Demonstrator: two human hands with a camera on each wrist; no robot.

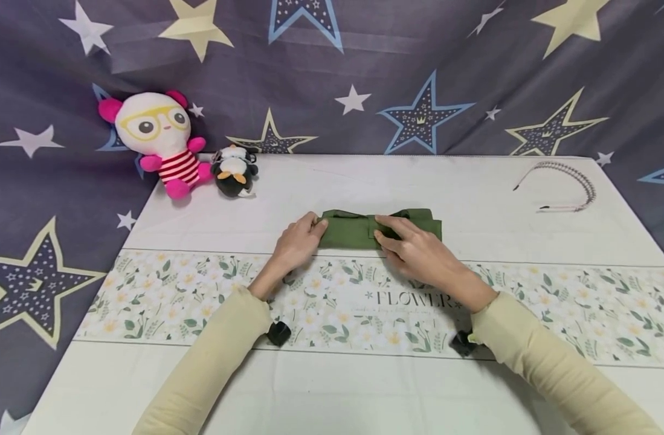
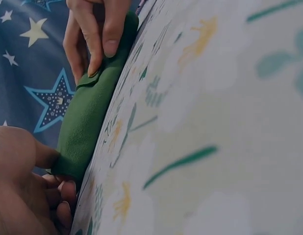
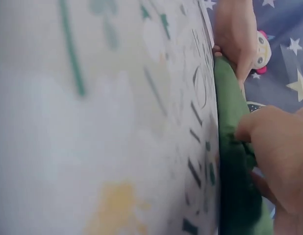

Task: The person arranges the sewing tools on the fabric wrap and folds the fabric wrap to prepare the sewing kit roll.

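Observation:
A folded green cloth bundle [image 1: 345, 232] lies across the middle of the table, just beyond the floral strip. My left hand [image 1: 300, 240] holds its left end, thumb on the near face and fingers curled beneath, as the left wrist view shows. Over the middle, my right hand [image 1: 419, 249] pinches a narrow flap or band [image 1: 372, 228] of the same green cloth with thumb and fingertips. In the left wrist view the flap's edge [image 2: 88, 80] stands out under those fingertips. Dark folds show along the bundle's far edge; the right hand hides part of its right half.
A pink and white plush toy [image 1: 163, 142] and a small penguin plush [image 1: 234, 171] sit at the back left. A headband [image 1: 584, 187] lies at the back right. The white table [image 1: 321, 393] carries a printed floral strip; a star-patterned curtain [image 1: 321, 78] hangs behind it.

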